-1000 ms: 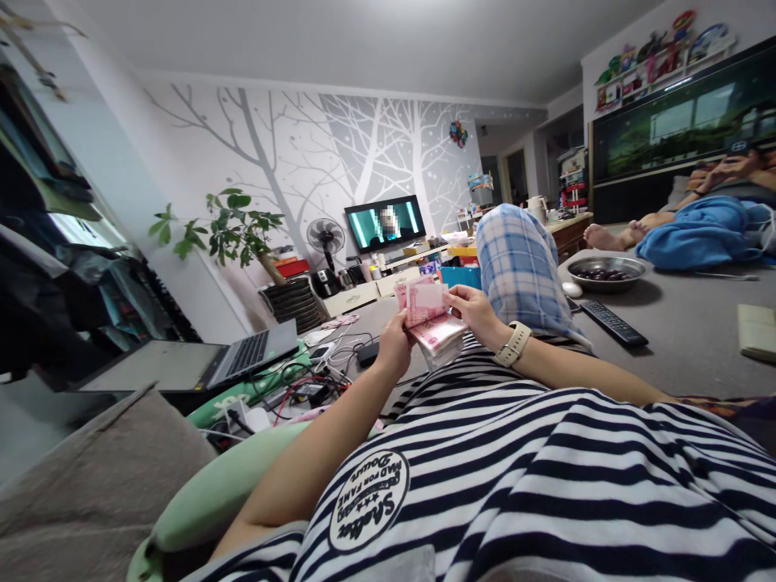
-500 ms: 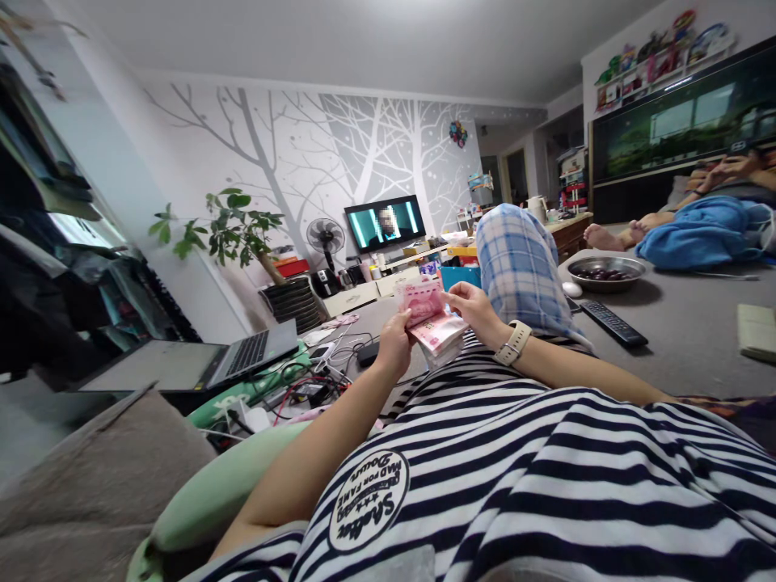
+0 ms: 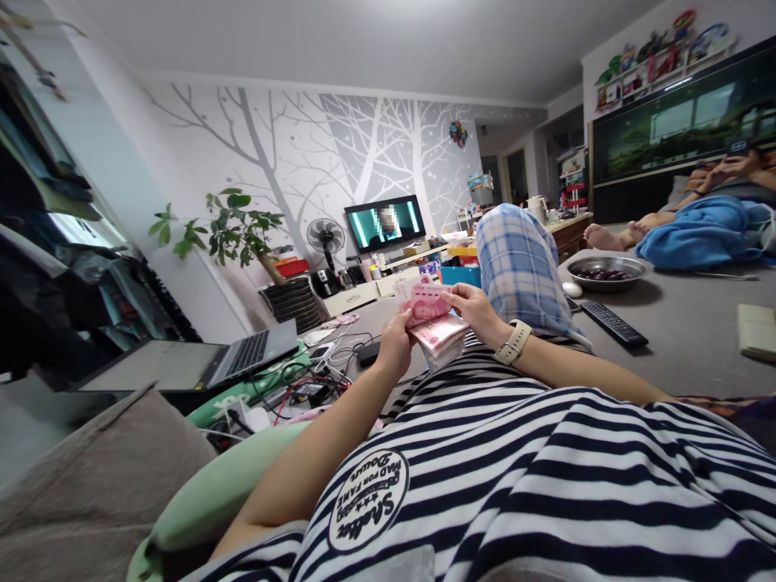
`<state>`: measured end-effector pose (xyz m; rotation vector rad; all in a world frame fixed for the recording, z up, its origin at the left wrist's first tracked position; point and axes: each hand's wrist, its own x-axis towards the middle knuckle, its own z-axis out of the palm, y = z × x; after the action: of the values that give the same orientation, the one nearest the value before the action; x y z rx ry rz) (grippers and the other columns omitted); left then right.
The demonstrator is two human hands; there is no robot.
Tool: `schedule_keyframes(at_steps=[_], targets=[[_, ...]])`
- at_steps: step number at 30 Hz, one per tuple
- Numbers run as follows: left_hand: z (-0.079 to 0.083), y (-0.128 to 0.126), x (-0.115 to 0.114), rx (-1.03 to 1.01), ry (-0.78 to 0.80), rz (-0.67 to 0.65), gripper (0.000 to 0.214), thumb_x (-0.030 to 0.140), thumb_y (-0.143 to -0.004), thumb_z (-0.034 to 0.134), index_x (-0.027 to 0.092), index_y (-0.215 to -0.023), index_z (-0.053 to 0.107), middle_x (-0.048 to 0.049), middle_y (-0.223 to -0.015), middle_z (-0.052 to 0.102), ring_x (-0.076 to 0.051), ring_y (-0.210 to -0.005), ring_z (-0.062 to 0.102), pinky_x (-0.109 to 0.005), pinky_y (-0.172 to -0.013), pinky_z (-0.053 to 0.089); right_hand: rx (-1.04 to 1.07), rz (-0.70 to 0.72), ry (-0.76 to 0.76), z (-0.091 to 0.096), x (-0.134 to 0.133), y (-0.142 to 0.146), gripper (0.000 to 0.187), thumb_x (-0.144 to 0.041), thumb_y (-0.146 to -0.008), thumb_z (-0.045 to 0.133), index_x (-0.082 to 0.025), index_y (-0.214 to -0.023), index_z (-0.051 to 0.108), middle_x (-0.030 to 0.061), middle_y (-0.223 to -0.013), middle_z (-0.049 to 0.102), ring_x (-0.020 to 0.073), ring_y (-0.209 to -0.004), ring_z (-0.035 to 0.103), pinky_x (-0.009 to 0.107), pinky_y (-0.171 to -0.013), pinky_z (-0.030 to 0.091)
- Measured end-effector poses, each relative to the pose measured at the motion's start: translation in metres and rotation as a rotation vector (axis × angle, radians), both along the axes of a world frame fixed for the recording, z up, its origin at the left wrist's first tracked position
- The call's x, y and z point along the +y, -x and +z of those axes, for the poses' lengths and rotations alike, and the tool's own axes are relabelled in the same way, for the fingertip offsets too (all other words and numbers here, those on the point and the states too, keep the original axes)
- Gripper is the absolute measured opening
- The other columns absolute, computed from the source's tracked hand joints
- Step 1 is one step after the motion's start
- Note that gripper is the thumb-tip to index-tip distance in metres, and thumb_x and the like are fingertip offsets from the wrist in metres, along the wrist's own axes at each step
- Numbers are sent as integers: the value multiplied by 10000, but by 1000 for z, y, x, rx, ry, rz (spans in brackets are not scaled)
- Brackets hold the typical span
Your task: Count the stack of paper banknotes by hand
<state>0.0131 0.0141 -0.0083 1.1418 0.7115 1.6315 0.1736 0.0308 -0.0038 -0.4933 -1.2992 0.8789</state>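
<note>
A thick stack of pinkish-red banknotes (image 3: 437,333) is held out in front of my striped shirt. My left hand (image 3: 397,343) is closed around the stack's left side, with the thumb on top. Some notes stand bent up and back from the rest. At their upper right corner, my right hand (image 3: 476,311) pinches the edge of a raised banknote (image 3: 428,299) between thumb and fingers. A pale watch strap (image 3: 513,343) circles my right wrist. The underside of the stack and most left fingertips are hidden.
My raised knee (image 3: 518,250) in plaid trousers is beyond the right hand. On the sofa lie a remote control (image 3: 613,323) and a metal bowl (image 3: 606,275) of dark round fruit. To the left are a laptop (image 3: 258,356) and tangled cables (image 3: 309,392). Another person sits far right.
The raised banknote has swung slightly right, its top edge now tilted toward my right fingers. My right hand shifts barely; my left hand keeps its hold on the stack.
</note>
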Motion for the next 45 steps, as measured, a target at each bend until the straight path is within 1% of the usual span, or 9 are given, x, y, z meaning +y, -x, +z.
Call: schedule_keyframes(at_steps=[4, 11, 16, 19, 25, 30, 34, 42, 45], targets=[[0, 0, 2, -64, 12, 20, 183, 276, -750, 654, 151, -882, 675, -18, -787, 699, -157, -685, 625, -267, -622, 494, 5, 0, 24, 0, 0, 0, 469, -613, -626, 757, -199, -635, 537, -40, -571, 459, 102, -558, 366, 258, -512, 270], [0, 0, 2, -66, 29, 41, 110, 263, -757, 629, 164, -794, 659, -6, -719, 652, -146, -631, 565, -257, -586, 460, 55, 59, 54, 2, -6, 0, 464, -592, -593, 781, -194, -645, 548, -50, -557, 446, 84, -514, 344, 257, -487, 233], [2, -1, -2, -34, 25, 61, 138, 278, -741, 661, 168, -823, 671, -19, -774, 672, -164, -698, 587, -268, -626, 477, 78, 72, 61, 1, -7, 1, 427, -559, -591, 787, -187, -673, 594, -49, -575, 473, 84, -531, 355, 251, -485, 242], [3, -2, -4, -26, 22, 62, 134, 280, -735, 666, 167, -808, 671, -27, -787, 679, -170, -728, 600, -269, -645, 489, 84, 75, 62, 1, -6, 1, 412, -545, -596, 782, -187, -661, 589, -52, -566, 463, 82, -528, 349, 253, -490, 237], [3, -2, -6, -36, 19, 60, 116, 262, -744, 652, 166, -802, 682, -31, -785, 688, -170, -728, 608, -264, -642, 497, 96, 83, 74, 1, -6, 1, 401, -526, -580, 786, -186, -656, 588, -51, -577, 472, 81, -531, 351, 255, -501, 236], [4, -2, -7, -38, 22, 65, 97, 244, -746, 657, 167, -797, 687, -34, -784, 694, -174, -739, 619, -275, -683, 514, 85, 78, 71, -1, -4, 1, 405, -536, -588, 780, -189, -663, 585, -52, -573, 466, 82, -527, 337, 259, -497, 226], [4, -3, -6, -42, 42, 79, 102, 245, -754, 648, 167, -806, 689, -41, -796, 701, -181, -743, 628, -275, -663, 509, 80, 76, 63, -2, -2, 1, 404, -540, -601, 776, -188, -677, 592, -50, -576, 470, 83, -527, 348, 258, -497, 233], [3, -2, -5, -46, 23, 57, 150, 261, -741, 656, 158, -846, 688, -38, -825, 705, -177, -748, 626, -270, -652, 501, 89, 83, 77, 0, -4, 1, 399, -528, -590, 779, -186, -673, 590, -54, -575, 457, 78, -517, 344, 254, -489, 224], [3, -1, -4, -26, 16, 57, 146, 278, -727, 676, 161, -815, 674, -26, -786, 682, -162, -716, 601, -259, -637, 485, 97, 90, 81, 0, -5, 2, 392, -522, -594, 779, -186, -675, 594, -53, -579, 467, 76, -517, 348, 253, -491, 232]])
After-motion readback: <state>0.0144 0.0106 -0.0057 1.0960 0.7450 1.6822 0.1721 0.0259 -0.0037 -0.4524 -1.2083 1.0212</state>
